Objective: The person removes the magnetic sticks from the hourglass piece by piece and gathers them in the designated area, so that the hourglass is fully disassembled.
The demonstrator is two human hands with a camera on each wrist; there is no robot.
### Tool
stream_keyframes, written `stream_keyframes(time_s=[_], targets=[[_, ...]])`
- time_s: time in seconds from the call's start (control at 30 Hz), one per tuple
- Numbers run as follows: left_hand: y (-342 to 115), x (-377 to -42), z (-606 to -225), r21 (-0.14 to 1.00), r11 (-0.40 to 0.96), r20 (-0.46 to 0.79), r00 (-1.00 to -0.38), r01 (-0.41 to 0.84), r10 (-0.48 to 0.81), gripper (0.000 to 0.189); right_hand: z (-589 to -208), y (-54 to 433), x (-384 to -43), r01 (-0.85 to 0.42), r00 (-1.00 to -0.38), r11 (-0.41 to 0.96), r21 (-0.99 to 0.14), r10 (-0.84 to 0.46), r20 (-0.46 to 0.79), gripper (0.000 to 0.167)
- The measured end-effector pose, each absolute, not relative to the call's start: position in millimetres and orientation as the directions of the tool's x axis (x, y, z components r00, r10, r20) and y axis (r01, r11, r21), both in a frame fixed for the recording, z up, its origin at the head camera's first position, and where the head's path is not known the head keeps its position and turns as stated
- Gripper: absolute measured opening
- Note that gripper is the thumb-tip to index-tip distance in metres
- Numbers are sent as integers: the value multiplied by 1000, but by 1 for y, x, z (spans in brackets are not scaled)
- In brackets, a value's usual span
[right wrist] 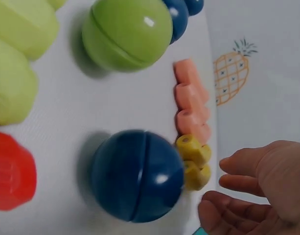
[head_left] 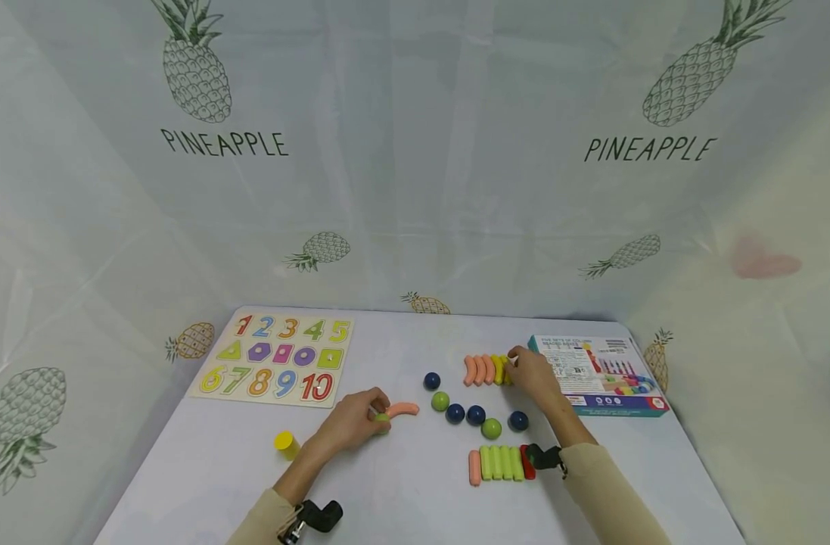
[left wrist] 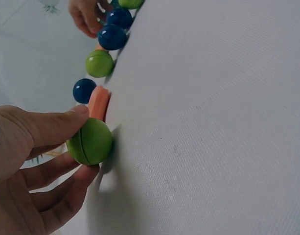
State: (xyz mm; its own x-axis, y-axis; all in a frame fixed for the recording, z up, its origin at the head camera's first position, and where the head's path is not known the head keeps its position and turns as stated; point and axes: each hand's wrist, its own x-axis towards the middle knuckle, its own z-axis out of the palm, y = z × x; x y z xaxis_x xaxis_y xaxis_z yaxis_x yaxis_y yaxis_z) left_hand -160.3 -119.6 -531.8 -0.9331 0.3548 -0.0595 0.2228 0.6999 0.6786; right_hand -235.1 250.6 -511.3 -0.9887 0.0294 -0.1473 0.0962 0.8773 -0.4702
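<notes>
My left hand (head_left: pixel 352 421) pinches a green ball (left wrist: pixel 93 142) between thumb and fingers, close over the table. Right beside that ball lies a pink curved piece (head_left: pixel 405 409). At the right, my right hand (head_left: pixel 532 372) is beside two yellow curved pieces (right wrist: pixel 193 164), its fingers loosely bent with nothing between them in the right wrist view. Three pink curved pieces (head_left: pixel 480 369) continue the row from the yellow ones. Between the hands lie several loose balls, among them a dark blue ball (head_left: pixel 455 413) and another green ball (head_left: pixel 439 401).
Nearer the front is a row of light green sticks (head_left: pixel 502 462), with a pink stick (head_left: pixel 474 468) and a red piece (head_left: pixel 526 462) at its ends. A yellow cylinder (head_left: pixel 287 445) stands left of my left hand. A number board (head_left: pixel 278 359) lies back left, a printed box (head_left: pixel 601 375) back right.
</notes>
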Motion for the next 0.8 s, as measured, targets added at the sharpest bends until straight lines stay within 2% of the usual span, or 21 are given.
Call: stream_keyframes(time_s=[0.2,0.37,0.57,0.7,0.8], targets=[[-119,-160,-531,665,699,-52,-917,263,395,31,-499,240,-228,-18,-999,862,-506,-37,-29,34],[-121,-161,-531,629,705,-54,-886,328,460,35,-487,213,-213,-155,-986,805,-573,-160,41,30],[-126,-158,-530,583,726,-42,-879,365,475,36,-483,166,-189,-295,-934,738,-606,-358,18,25],[-128,-158,-532,604,713,-46,-878,355,477,31,-488,141,-176,-380,-863,685,-621,-504,-28,26],[-128,-158,-533,637,672,-31,-858,378,513,31,-496,126,-169,-396,-828,677,-620,-555,-77,27]])
